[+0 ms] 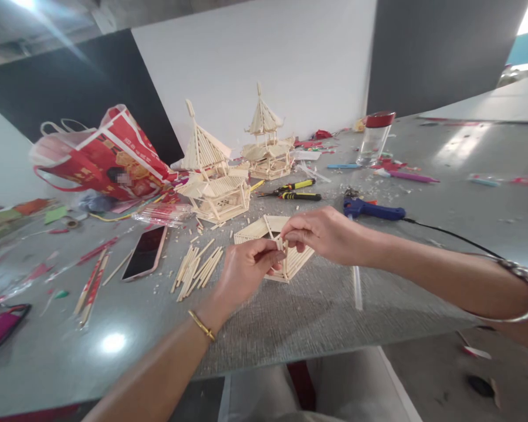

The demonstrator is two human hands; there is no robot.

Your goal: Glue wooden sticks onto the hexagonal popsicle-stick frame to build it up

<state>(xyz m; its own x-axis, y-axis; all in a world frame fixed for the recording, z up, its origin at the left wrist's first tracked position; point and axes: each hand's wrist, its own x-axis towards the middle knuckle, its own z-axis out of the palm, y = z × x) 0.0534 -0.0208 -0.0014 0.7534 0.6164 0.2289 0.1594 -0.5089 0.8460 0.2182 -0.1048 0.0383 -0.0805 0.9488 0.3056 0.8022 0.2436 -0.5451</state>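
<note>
A hexagonal roof-like frame of thin wooden sticks (251,232) lies on the table in front of me, partly covered by my hands. At its near side a short wooden stick (286,265) stands roughly upright. My right hand (312,235) pinches its upper end between thumb and fingers. Lower down, my left hand (251,262) is closed in a pinch on the same stick; its exact contact is partly hidden. Left of the frame lies a pile of loose cut sticks (198,272). Behind it stand two stick-built pavilions (217,190), (268,149) with pointed roofs.
Yellow-black pliers (297,190) and a blue glue gun (374,210) with a black cord lie beyond my right hand. A glue stick (357,287) lies below the gun. To the left are a phone (145,252), wrapped chopsticks (92,287) and a red bag (110,152). A red-lidded jar (375,139) stands behind.
</note>
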